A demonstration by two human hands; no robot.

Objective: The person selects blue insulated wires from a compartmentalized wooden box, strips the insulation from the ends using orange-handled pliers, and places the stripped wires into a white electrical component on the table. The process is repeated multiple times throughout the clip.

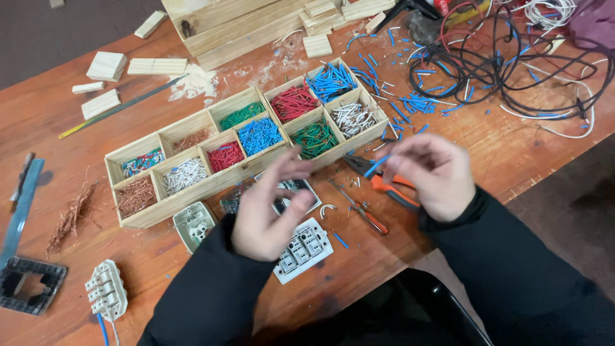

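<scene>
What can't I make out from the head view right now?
- Right hand: motion-blurred; a short blue wire piece shows at its fingers, but the grip is unclear.
- Left hand: blurred, and it covers part of the dark switch part behind it; whether it holds anything cannot be told.
- White switch module: partly hidden by the left hand.
- Cable tangle: cut off by the top edge.
- Pliers: handles hidden under the right hand.
</scene>
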